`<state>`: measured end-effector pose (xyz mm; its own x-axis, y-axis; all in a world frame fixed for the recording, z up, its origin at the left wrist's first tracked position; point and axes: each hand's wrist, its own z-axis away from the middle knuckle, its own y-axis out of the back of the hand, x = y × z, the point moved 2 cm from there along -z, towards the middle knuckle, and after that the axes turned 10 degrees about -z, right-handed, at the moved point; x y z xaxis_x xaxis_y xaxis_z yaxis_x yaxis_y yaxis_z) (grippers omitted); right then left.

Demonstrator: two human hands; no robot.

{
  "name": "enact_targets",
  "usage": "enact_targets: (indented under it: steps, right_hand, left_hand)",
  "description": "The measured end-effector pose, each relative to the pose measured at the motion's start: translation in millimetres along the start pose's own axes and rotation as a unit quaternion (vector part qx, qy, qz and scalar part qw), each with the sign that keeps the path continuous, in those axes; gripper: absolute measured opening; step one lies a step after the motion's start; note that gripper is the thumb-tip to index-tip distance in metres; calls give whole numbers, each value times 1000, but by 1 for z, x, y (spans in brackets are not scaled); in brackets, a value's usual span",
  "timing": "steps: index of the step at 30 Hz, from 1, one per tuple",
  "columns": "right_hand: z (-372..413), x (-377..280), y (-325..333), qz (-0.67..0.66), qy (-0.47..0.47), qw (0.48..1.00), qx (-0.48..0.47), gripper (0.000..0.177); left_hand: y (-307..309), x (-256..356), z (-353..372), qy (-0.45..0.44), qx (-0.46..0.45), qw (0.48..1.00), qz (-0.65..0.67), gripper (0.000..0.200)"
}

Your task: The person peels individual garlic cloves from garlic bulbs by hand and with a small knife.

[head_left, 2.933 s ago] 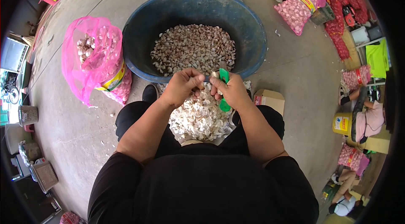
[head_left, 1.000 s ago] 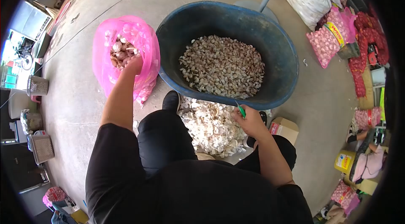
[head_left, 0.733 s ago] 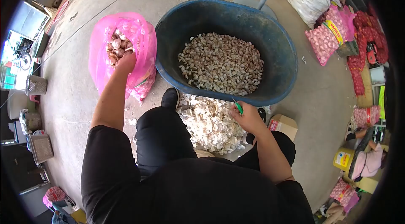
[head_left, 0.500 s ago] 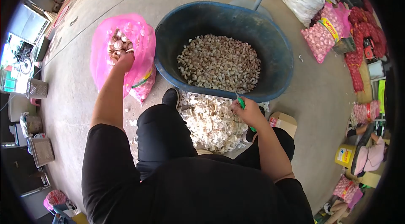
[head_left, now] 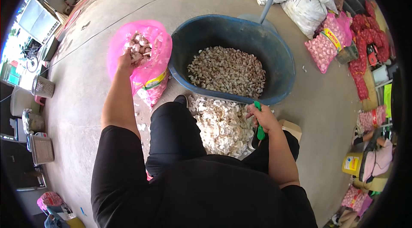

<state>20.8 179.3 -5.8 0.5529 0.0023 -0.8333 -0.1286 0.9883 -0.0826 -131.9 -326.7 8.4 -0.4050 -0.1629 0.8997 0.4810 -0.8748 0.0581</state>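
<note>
My left hand (head_left: 125,60) reaches into the mouth of a pink mesh bag (head_left: 160,45) of whole garlic bulbs (head_left: 139,48). Its fingers are partly hidden at the bulbs, so its grip does not show. My right hand (head_left: 264,118) is closed around a green-handled tool (head_left: 260,132), near the front rim of the blue tub. Inside that tub (head_left: 231,26) lies a broad layer of separated garlic cloves (head_left: 227,71). Pale garlic skins (head_left: 223,129) are heaped on the floor between my legs, just below the tub.
A cardboard box (head_left: 291,128) sits right of my right hand. White sacks (head_left: 307,11) and a pink garlic bag (head_left: 324,50) stand at the upper right. Another person (head_left: 378,159) is at the far right beside a yellow container (head_left: 352,163). Baskets (head_left: 41,150) line the left.
The view has shifted, so the tub and bag appear lower and further right. My left hand has moved to the left side of the bag's opening. The green tool now stands more upright in my right hand.
</note>
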Motion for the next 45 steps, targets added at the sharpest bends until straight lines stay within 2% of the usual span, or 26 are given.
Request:
enact_targets:
  steps: [3,4,5,6,7,8,11,12,14,15,16,17,19,20,23,26,29,30,31,32,33,35,37,38,42,45]
  right_hand:
    - [7,-1,-6,9,4,1000,11,28]
    - [10,-3,-9,33,13,999,12,28]
    - [13,-4,-12,57,23,998,14,27]
    - [16,-7,-15,80,33,996,17,27]
    - [18,-7,-16,101,36,994,7,26]
    - [22,-8,-18,120,38,992,-2,25]
    - [38,-17,-28,138,48,989,-31,24]
    - [43,-20,-30,136,54,989,-37,24]
    - [53,-26,-34,131,65,988,-44,25]
    - [59,-29,-36,128,67,989,-44,25]
    - [64,-30,-39,124,68,989,-45,25]
    - [66,-28,-40,101,65,991,-57,25]
    - [69,-19,-42,53,57,994,-82,26]
    - [71,-18,-44,34,48,995,-80,27]
    - [73,-15,-48,-7,37,997,-72,28]
    - [69,-3,-50,-29,53,997,-45,28]
    - [62,5,-57,-58,87,994,-24,26]
    - [62,3,-64,-71,97,993,-16,26]
    - [60,1,-69,-84,109,990,-6,26]
    - [53,6,-70,-103,102,989,-5,29]
    - [49,9,-73,-52,136,989,18,29]
    - [45,14,-75,54,196,976,76,31]
    - [42,22,-66,91,135,985,57,30]
    - [41,26,-62,109,104,988,41,30]
    - [43,28,-59,207,96,974,7,26]
    - [40,35,-57,165,120,979,17,25]
  left_hand:
    - [6,-1,-9,-23,40,995,93,27]
    - [11,1,-12,-17,101,994,-37,30]
    - [11,5,-12,-84,124,960,-238,30]
    - [8,7,-10,-148,141,881,-426,32]
    - [2,7,-9,-205,154,761,-596,34]
    - [-7,13,23,-237,193,807,-505,45]
    - [-6,6,14,-337,174,801,-464,53]
    - [-4,10,11,-310,126,835,-438,51]
    - [2,18,6,-165,104,937,-289,44]
    - [6,22,6,-89,90,970,-208,40]
    - [9,24,6,-10,74,989,-125,36]
    - [11,27,11,13,61,998,-4,35]
    - [12,31,20,62,32,970,232,32]
    - [11,32,25,32,-2,969,246,32]
    - [-1,37,41,-99,-16,981,164,31]
    - [-34,34,89,-216,-227,949,32,28]
    - [-94,-2,193,-160,-290,943,11,27]
    - [-110,-16,210,-195,-414,886,-79,27]
    - [-129,-48,220,-146,-445,882,-60,26]
    - [-148,-79,233,-66,-402,911,-64,27]
    - [-160,-91,260,-1,-389,920,-53,27]
    - [-176,-121,277,99,-414,904,-27,27]
    - [-186,-142,277,152,-424,892,50,26]
    - [-186,-148,275,170,-464,867,56,27]
    - [-188,-157,269,133,-476,869,29,30]
    - [-190,-155,262,110,-515,848,-51,32]
